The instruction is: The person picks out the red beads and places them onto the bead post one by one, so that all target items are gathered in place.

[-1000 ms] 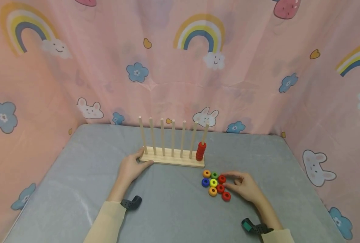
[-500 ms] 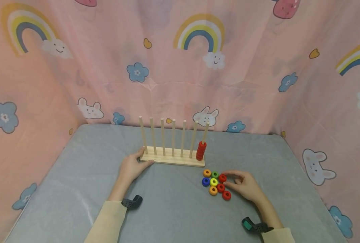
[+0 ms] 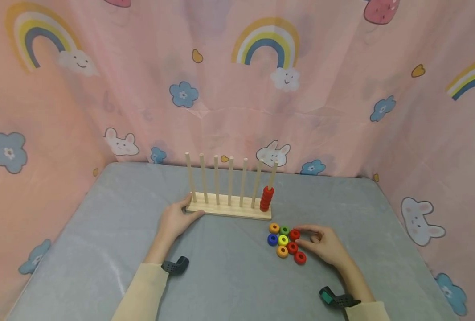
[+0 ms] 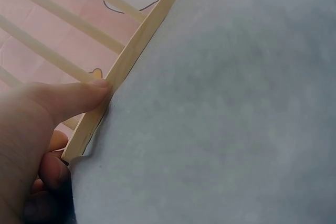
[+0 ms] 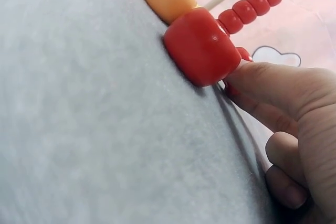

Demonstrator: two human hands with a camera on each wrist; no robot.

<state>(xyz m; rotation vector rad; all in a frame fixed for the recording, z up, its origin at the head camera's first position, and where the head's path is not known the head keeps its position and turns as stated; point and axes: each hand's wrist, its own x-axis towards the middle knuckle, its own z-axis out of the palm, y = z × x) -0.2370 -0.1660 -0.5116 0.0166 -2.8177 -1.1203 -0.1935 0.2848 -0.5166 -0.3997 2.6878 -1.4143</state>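
Note:
My left hand [image 3: 175, 220] grips the left end of a wooden peg rack [image 3: 229, 210], thumb on the front edge and fingers behind. The left wrist view shows the thumb [image 4: 79, 98] against the base edge [image 4: 126, 59]. Red beads [image 3: 266, 199] are stacked on the rightmost peg; the other pegs are bare. My right hand [image 3: 325, 245] pinches a red bead [image 3: 294, 235] between thumb and index finger, at the right side of a loose bead cluster. In the right wrist view a nearer red bead [image 5: 202, 45] mostly hides the held one.
Loose beads lie in front of the rack's right end: orange [image 3: 274, 228], green [image 3: 284, 230], blue [image 3: 272, 240], yellow [image 3: 283, 240] and further red [image 3: 300, 257]. A grey cloth [image 3: 229, 276] covers the table. A pink patterned curtain [image 3: 141, 89] encloses the back and sides.

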